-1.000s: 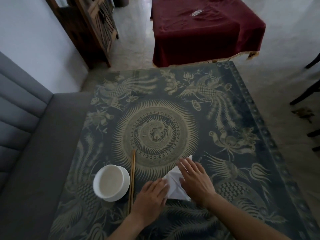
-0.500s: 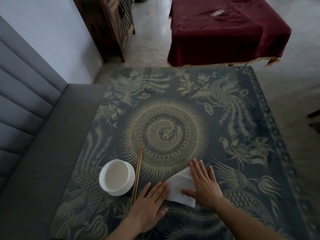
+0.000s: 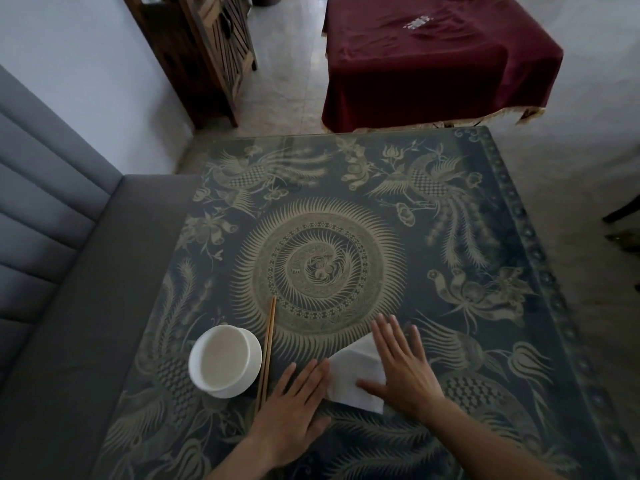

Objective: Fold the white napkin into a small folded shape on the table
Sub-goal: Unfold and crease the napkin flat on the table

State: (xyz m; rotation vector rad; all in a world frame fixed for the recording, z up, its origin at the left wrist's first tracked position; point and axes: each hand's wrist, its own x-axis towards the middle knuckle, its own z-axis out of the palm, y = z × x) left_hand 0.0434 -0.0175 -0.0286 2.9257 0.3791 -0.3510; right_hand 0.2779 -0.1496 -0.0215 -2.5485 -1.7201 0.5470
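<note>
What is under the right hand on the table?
The right hand lies flat on the white napkin, covering its right part. The napkin rests on the patterned table. Folds under the palm are hidden.

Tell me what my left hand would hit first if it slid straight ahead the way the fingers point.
The left hand points forward and slightly right, fingertips already at the near-left edge of the white napkin. It would likely push into the napkin first, then meet the right hand pressing on it.
</note>
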